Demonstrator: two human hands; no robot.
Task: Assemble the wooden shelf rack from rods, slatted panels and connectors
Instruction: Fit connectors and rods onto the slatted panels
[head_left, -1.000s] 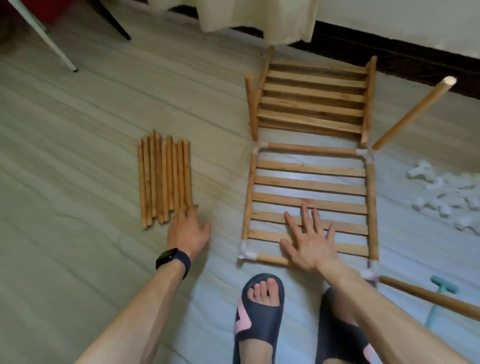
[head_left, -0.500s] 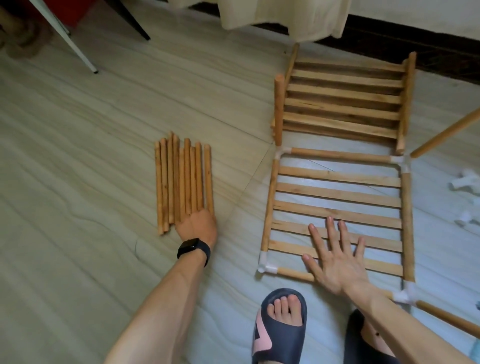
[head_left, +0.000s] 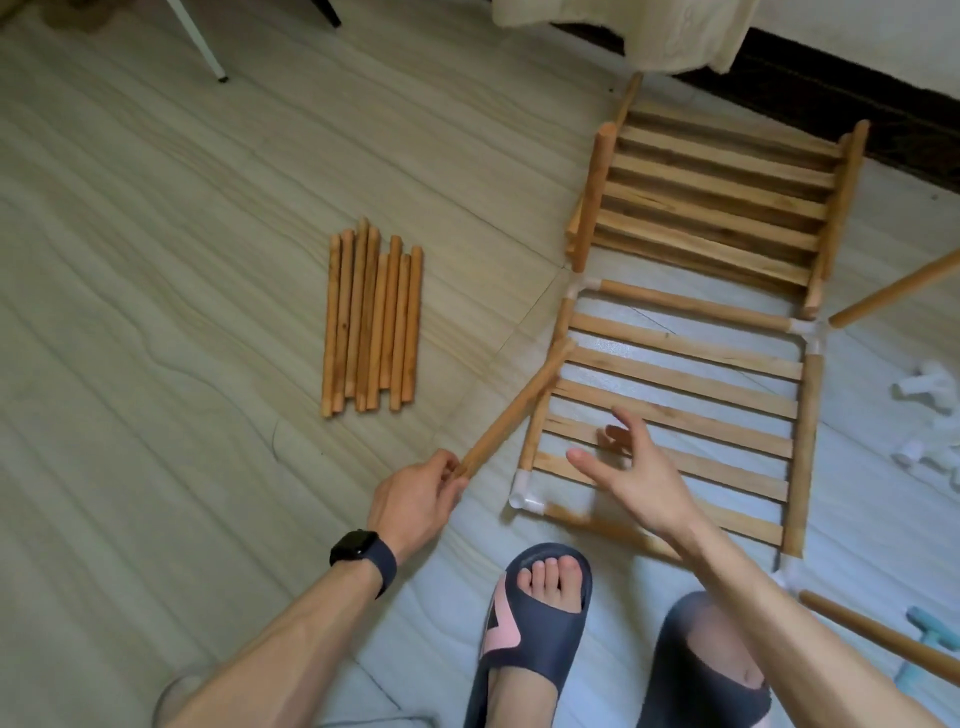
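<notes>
My left hand pinches the near end of one wooden rod, which slants up to the right over the left edge of the slatted frame. That frame lies flat on the floor with rods joined by white corner connectors. My right hand hovers above the frame's near slats, fingers spread and holding nothing. A bundle of several loose rods lies on the floor to the left. A stack of slatted panels rests behind the frame.
Loose white connectors lie at the right edge. A teal tool sits at lower right near a long rod sticking out of the frame's corner. My sandalled feet stand just before the frame. A white furniture leg is at upper left.
My left hand took one rod from the bundle and carried it right toward the frame. My right hand lifted off the slats.
</notes>
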